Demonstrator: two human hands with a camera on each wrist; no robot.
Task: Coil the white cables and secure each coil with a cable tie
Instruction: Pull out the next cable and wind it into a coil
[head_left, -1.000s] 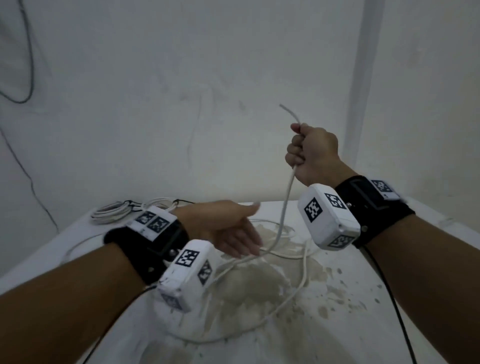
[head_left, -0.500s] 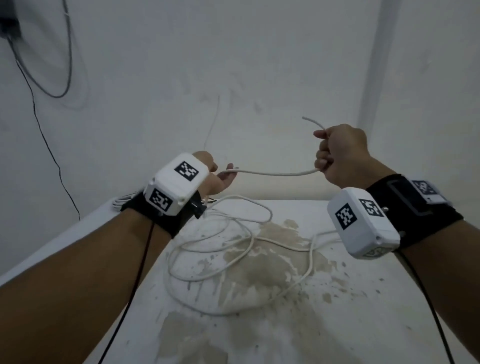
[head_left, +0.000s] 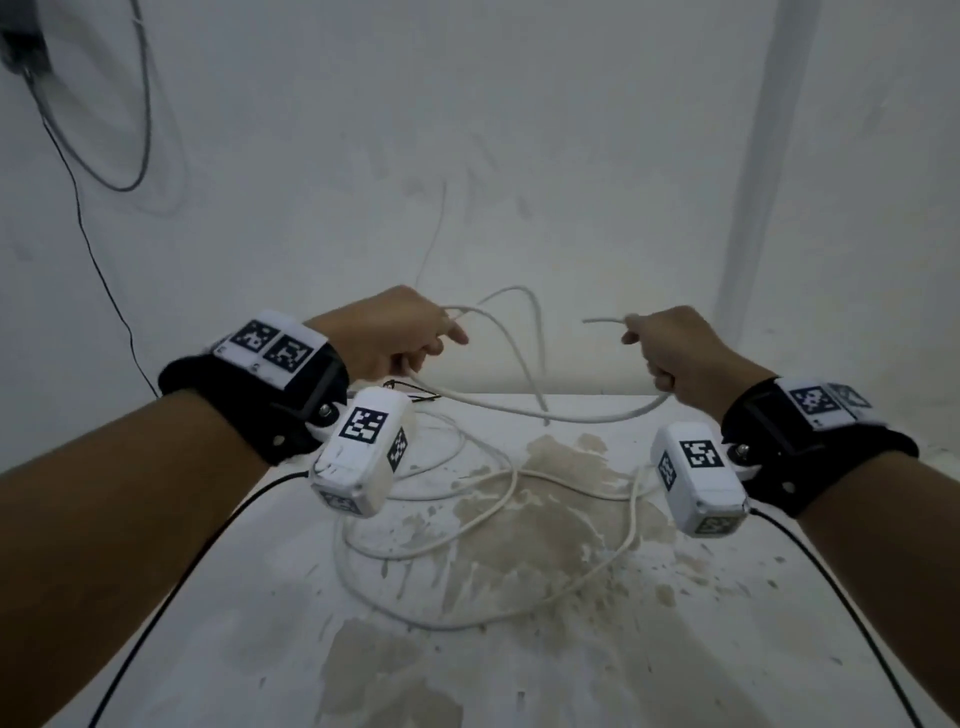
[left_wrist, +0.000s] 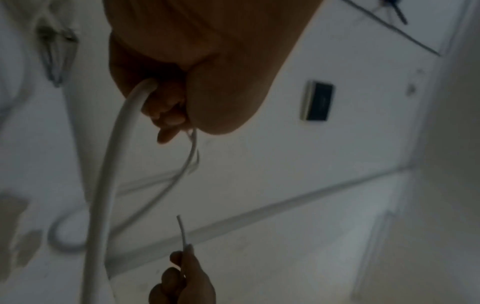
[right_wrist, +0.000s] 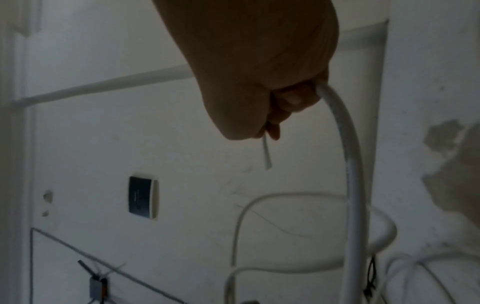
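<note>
A long white cable (head_left: 550, 415) sags between my two hands above a stained white table (head_left: 519, 675). My left hand (head_left: 400, 332) grips the cable, and a loop (head_left: 524, 322) arcs up to the right of it. My right hand (head_left: 670, 353) is fisted round the cable near its end, with the short tip (head_left: 602, 320) poking out to the left. The remaining cable lies in loose loops (head_left: 467, 525) on the table under both wrists. In the left wrist view the cable (left_wrist: 109, 185) runs out of my curled fingers. The right wrist view shows the cable (right_wrist: 350, 185) leaving my fist.
A bundle of other cables with a black tie (head_left: 410, 392) lies at the table's far left, mostly hidden behind my left wrist. A wall (head_left: 519, 156) stands close behind the table. Dark wires (head_left: 104, 156) hang on the wall at upper left. Brown stains (head_left: 545, 519) cover the table's middle.
My left hand has come up from the table, taken the cable and drawn a new loop. My right hand has dropped and moved right. The view has tilted down slightly.
</note>
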